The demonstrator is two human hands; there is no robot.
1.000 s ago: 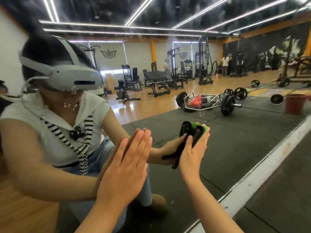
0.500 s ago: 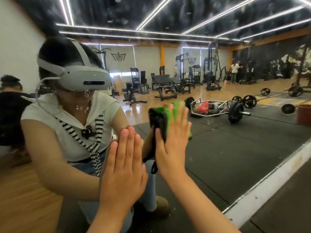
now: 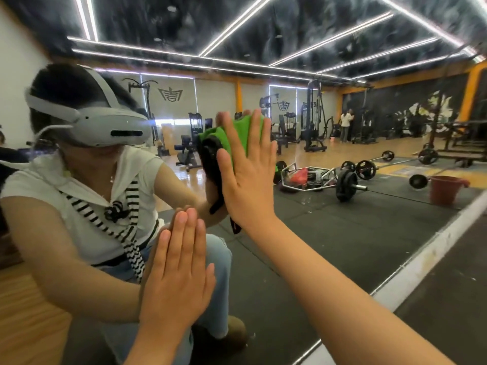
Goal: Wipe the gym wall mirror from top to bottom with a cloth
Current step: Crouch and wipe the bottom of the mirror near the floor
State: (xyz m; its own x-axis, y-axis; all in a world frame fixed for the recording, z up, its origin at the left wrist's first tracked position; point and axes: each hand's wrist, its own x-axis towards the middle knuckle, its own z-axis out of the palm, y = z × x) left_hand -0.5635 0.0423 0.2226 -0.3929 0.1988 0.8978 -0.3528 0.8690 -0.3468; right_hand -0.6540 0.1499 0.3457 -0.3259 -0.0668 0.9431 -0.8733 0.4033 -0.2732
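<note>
Two hands are up on the mirror. The left hand, low and nearer, lies flat on the glass with its fingers straight and together, grasping nothing. The right hand, higher and to the right, has straight, spread fingers that press the one green cloth against the glass. One reddish bucket shows in the reflection at the right; its inside cannot be seen. At least two barbells lie on the reflected dark mat.
</note>
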